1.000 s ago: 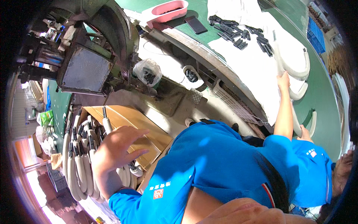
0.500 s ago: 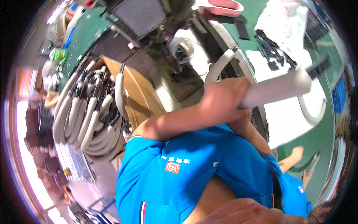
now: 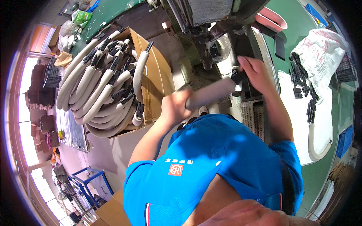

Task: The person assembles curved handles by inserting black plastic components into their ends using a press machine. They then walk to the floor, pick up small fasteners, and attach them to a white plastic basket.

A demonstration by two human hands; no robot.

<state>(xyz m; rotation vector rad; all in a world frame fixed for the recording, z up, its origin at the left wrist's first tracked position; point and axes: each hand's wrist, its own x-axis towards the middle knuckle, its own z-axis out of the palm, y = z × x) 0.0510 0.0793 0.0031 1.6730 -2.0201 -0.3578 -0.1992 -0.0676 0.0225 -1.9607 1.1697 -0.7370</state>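
Observation:
My left hand [image 3: 175, 107] is closed around a thick grey foam-covered tube [image 3: 211, 94]. The tube slants up to the right in front of my body, slightly blurred. My right hand [image 3: 260, 77] is beside a black fitting [image 3: 237, 76] near the tube's far end, below the machine head. Its fingers are partly hidden and smeared, so their grip is unclear. Directly ahead stands the dark metal machine [image 3: 207, 37], its narrow tool pointing down. Beyond it lies a clear plastic bag [image 3: 222, 49].
On the left, a cardboard box [image 3: 160, 71] holds several curved grey tubes [image 3: 90, 83] with black ends. The green table [image 3: 320, 180] at right carries black plastic pieces [image 3: 299, 77], a white bag [image 3: 320, 49], a phone [image 3: 279, 47] and a pink tray [image 3: 271, 20]. A grey crate [image 3: 252, 116] stands below.
The left hand has moved left and down with the tube. My right hand has come up to the machine's right side. The view has shifted, and the co-worker's hands at right are out of sight.

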